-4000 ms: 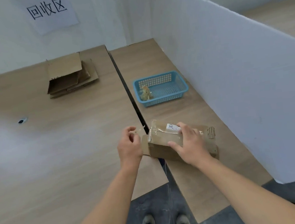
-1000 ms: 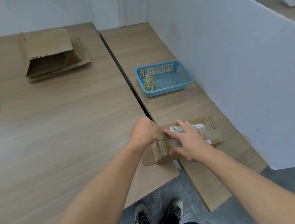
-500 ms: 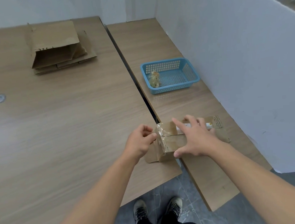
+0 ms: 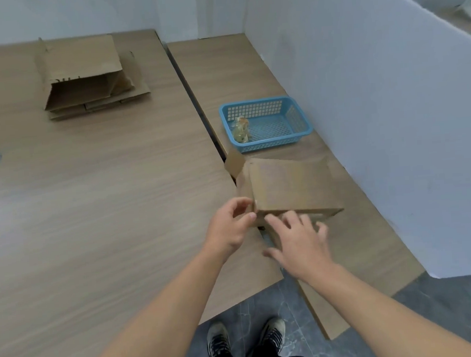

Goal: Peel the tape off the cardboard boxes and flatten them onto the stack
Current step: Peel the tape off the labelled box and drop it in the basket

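Left hand (image 4: pixel 230 229) pinches 1 box (image 4: pixel 291 188); right hand (image 4: pixel 298 243) splayed against it; 1 basket (image 4: pixel 297 117).

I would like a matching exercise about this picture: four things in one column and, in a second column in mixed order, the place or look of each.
Things:
1. box
2. stack
3. basket
4. tape wad

Place or look:
a. blue plastic mesh
b. far left, several layers of cardboard
c. inside the basket
d. nearest to the viewer, one flap sticking out

Pairs: 1-d, 2-b, 3-a, 4-c
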